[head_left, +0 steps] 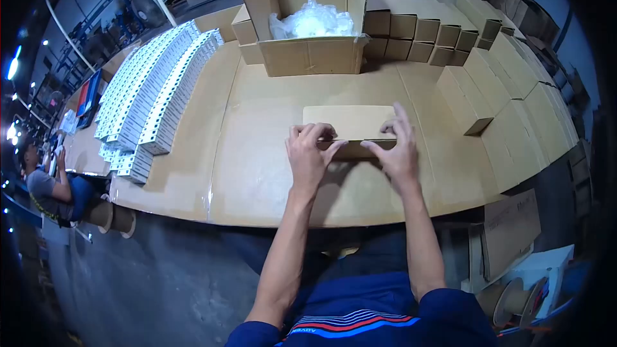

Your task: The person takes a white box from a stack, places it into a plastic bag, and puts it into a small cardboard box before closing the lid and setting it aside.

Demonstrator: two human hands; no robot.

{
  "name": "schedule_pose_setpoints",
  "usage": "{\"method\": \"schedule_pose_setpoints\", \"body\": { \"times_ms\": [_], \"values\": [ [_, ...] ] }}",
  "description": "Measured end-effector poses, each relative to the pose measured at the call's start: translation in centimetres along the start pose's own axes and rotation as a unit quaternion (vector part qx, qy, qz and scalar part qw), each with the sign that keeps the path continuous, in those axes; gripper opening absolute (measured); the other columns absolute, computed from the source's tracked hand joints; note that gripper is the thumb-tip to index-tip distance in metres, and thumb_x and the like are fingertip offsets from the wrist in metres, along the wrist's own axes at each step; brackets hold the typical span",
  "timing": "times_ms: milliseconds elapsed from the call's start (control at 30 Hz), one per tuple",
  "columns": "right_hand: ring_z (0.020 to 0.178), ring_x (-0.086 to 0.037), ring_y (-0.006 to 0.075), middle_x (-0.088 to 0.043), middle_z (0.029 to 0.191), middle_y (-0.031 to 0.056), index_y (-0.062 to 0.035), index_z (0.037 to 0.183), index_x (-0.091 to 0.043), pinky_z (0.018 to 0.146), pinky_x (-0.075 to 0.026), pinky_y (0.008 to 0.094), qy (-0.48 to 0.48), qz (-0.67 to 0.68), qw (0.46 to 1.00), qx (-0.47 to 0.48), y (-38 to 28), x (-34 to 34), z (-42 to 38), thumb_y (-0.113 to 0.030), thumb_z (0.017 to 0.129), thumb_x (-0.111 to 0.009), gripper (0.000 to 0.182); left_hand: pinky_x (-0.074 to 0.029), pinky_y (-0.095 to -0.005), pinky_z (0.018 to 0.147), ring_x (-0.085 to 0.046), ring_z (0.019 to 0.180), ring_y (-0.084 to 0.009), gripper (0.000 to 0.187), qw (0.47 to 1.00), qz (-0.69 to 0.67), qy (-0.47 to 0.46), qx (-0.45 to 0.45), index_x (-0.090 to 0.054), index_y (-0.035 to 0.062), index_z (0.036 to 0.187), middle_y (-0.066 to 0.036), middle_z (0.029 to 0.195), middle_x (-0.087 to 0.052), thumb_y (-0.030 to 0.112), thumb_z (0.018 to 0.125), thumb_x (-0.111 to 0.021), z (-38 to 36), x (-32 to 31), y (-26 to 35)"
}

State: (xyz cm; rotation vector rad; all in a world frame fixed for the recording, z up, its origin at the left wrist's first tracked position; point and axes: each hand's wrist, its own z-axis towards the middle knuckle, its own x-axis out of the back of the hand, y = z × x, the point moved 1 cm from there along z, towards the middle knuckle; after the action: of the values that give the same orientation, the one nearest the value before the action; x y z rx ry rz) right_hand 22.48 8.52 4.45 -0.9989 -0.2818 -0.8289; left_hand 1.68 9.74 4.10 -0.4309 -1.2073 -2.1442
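Left hand (310, 153), fingers curled, grips the small carton (350, 119) at left; right hand (400, 153), partly spread, touches its right end, grip undeterminable. Carton lies mid-table (257, 173), nearer than the large open box (312, 58).

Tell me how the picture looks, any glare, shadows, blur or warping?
In the head view, fisheye warping bows the tabletop edge and the corners go dark; also in the head view, a lamp flares at far left, the clear plastic looks bright, a soft shadow falls below the folded cardboard, and the right hand seems slightly blurred near its top.
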Motion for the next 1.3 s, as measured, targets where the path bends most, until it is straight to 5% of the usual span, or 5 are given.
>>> {"method": "schedule_pose_setpoints", "body": {
  "times_ms": [233,433,667,1067,1300],
  "values": [
    [0.109,-0.055,0.0244,-0.055,0.113,0.0096,-0.0066,0.099,-0.053,0.1,-0.043,0.0346,-0.141,0.231,0.962,-0.032,4.8,0.4,2.0,-0.014,0.069,-0.091,0.048,-0.058,-0.0397,0.097,-0.065,0.122,-0.0271,0.028,0.956,-0.275,-0.094,0.028,-0.075,0.0003,0.094,-0.023,0.158,-0.039,0.005,0.072,-0.091,1.6,-0.5,-3.8],
    [0.136,-0.05,0.039,-0.053,0.136,0.0196,-0.0086,0.098,-0.056,0.11,-0.043,0.0431,-0.143,0.135,0.98,-0.034,5.0,0.8,2.7,-0.021,0.066,-0.096,0.052,-0.046,-0.0413,0.109,-0.058,0.133,-0.0325,0.022,0.938,-0.242,-0.196,0.15,-0.076,0.0019,0.09,-0.024,0.144,-0.057,0.004,0.072,-0.089,3.7,-0.3,-5.4],
    [0.143,-0.042,0.0383,-0.047,0.142,0.0191,-0.0093,0.117,-0.047,0.115,-0.038,0.0463,-0.027,0.155,0.979,-0.131,8.0,3.8,1.2,-0.021,0.063,-0.1,0.077,-0.031,-0.0468,0.123,-0.039,0.148,-0.0341,0.108,0.919,-0.336,-0.201,0.046,-0.027,0.0026,0.16,-0.021,0.156,-0.039,0.01,0.073,-0.09,6.5,-5.7,-4.0],
    [0.131,-0.045,0.0226,-0.042,0.135,0.0097,-0.0111,0.131,-0.032,0.115,-0.037,0.0402,0.358,0.045,0.844,-0.396,8.8,20.5,-11.0,-0.001,0.073,-0.089,0.082,-0.052,-0.0426,0.104,-0.052,0.133,-0.0425,0.045,0.759,-0.304,-0.541,-0.198,-0.065,0.0122,0.135,-0.021,0.147,-0.051,0.007,0.091,-0.071,5.1,-26.1,18.2],
    [0.122,-0.051,0.021,-0.044,0.129,0.0091,-0.0105,0.13,-0.034,0.107,-0.044,0.0348,0.421,0.049,0.791,-0.441,13.3,19.2,-9.8,0.005,0.078,-0.082,0.072,-0.039,-0.0521,0.112,-0.053,0.127,-0.0273,0.047,0.836,-0.144,-0.291,-0.441,-0.067,0.0225,0.138,-0.004,0.147,-0.055,0.018,0.092,-0.057,6.3,-30.6,20.6]
  ]
}}
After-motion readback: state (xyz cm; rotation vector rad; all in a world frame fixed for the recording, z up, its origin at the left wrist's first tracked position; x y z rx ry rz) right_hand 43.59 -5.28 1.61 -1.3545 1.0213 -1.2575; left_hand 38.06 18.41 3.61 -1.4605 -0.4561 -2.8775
